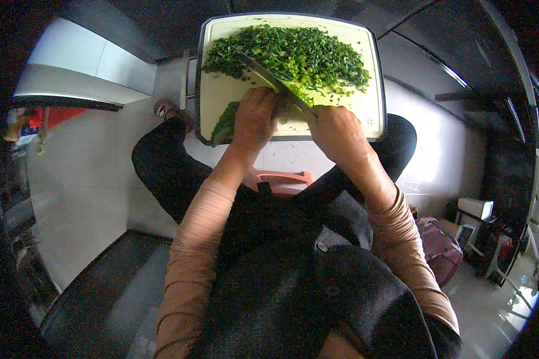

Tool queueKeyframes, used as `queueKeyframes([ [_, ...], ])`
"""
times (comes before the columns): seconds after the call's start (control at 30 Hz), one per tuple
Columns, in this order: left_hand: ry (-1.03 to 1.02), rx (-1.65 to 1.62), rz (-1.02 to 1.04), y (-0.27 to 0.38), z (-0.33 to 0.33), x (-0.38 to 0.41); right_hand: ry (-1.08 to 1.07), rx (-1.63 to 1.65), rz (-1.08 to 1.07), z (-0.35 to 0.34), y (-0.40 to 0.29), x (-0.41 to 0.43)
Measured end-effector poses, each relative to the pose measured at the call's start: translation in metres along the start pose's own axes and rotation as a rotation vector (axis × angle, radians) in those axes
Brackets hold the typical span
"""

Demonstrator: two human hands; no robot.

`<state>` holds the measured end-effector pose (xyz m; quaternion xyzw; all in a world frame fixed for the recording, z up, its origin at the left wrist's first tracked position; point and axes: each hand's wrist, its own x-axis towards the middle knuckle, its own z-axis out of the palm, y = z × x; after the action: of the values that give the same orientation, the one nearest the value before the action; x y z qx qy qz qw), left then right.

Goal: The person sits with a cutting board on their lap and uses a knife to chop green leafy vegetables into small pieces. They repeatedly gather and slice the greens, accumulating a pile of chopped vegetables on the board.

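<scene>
A pale cutting board [355, 28] with a dark rim lies before me, above my knees. Chopped leafy greens [292, 54] are heaped across its far half. In my right hand [337, 130] is the handle of a kitchen knife [269, 76], whose blade points to the far left across the near edge of the heap. My left hand [257, 116] is closed on a bunch of uncut green leaves [226, 123], which stick out on its left side over the board's near left part. The knuckles are close beside the blade. My fingers hide the cut end of the bunch.
A pink plastic stool [283, 177] shows between my legs, below the board. Light floor tiles [81, 166] spread to the left, under a white cabinet-like panel [72, 58]. A purplish bag [438, 251] sits at the right, near a small stand with a white box [475, 207] on it.
</scene>
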<state>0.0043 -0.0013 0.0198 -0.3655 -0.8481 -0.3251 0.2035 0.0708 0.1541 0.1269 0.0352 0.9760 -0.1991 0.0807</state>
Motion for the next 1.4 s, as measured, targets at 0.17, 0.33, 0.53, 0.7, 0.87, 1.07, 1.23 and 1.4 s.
queueKeyframes([
  [0.17,0.049,-0.01,-0.013,0.003,0.001,0.001,-0.059,-0.032,0.04,-0.008,-0.001,-0.01],
  [0.33,0.11,-0.112,-0.062,0.007,-0.004,0.004,-0.036,0.001,0.013,-0.009,0.019,-0.021],
  [0.53,0.079,-0.062,-0.066,-0.001,0.004,-0.001,-0.001,0.065,0.019,-0.017,0.022,-0.034],
  [0.7,0.012,-0.049,-0.147,0.003,0.002,-0.001,0.019,0.091,0.003,-0.018,0.021,-0.038],
  [0.87,-0.002,-0.067,-0.163,-0.001,0.005,-0.003,-0.016,0.056,0.003,-0.021,0.021,-0.04],
  [1.07,-0.028,-0.052,-0.17,-0.002,0.006,-0.007,-0.015,-0.031,0.016,-0.023,0.018,-0.042],
  [1.23,0.04,-0.115,-0.132,0.003,0.002,-0.001,-0.058,-0.003,0.027,-0.017,0.012,-0.033],
  [1.4,0.013,-0.049,-0.119,0.003,0.001,0.0,-0.071,-0.001,0.013,-0.008,-0.002,-0.005],
])
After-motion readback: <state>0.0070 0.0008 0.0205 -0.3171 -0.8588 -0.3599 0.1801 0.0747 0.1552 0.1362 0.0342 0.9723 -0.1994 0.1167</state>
